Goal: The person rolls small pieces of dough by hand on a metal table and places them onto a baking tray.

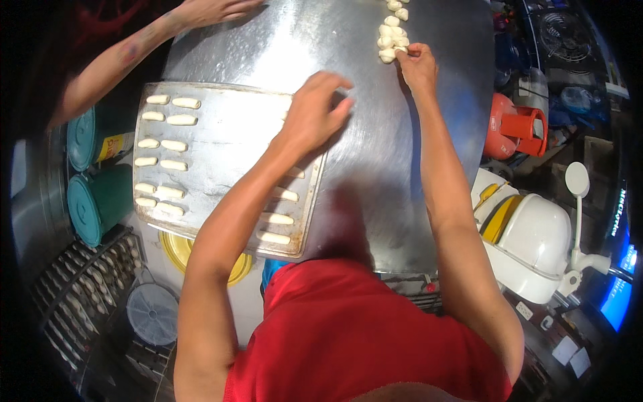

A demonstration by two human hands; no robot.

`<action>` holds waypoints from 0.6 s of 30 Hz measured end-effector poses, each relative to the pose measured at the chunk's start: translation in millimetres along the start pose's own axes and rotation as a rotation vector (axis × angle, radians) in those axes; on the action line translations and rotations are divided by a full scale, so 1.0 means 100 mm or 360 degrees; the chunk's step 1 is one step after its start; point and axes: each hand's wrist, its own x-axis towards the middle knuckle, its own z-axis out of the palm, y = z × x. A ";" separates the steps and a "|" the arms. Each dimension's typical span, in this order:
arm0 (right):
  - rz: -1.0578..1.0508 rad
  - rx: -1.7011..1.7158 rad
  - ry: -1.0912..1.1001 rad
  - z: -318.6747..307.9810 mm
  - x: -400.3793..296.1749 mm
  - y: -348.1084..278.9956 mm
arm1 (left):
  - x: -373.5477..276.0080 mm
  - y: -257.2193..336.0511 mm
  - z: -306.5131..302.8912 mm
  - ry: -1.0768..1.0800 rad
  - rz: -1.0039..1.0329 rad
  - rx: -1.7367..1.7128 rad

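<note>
My right hand (420,65) reaches to the near end of a row of small dough pieces (392,37) on the metal worktop (371,140). Its thumb and fingers pinch one piece there. Over the right edge of a baking tray (216,135), my left hand (321,108) is raised with curled, parted fingers, slightly blurred; no dough shows in it. Short dough rolls (174,165) lie in paired columns at the tray's left. More rolls (277,218) line its right side, partly hidden under my left forearm.
Another person's hand (216,11) rests on the worktop's far left edge. Green lidded buckets (85,208) and a loaded rack (85,291) stand at left, a yellow lid (176,251) below the tray. An orange gas cylinder (500,125) and a white motor scooter (532,241) are right of the worktop.
</note>
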 end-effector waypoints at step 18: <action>-0.0176 0.0259 -0.0629 -2.03 -2.59 0.83 | -1.46 0.84 0.39 -0.0690 0.0038 0.0307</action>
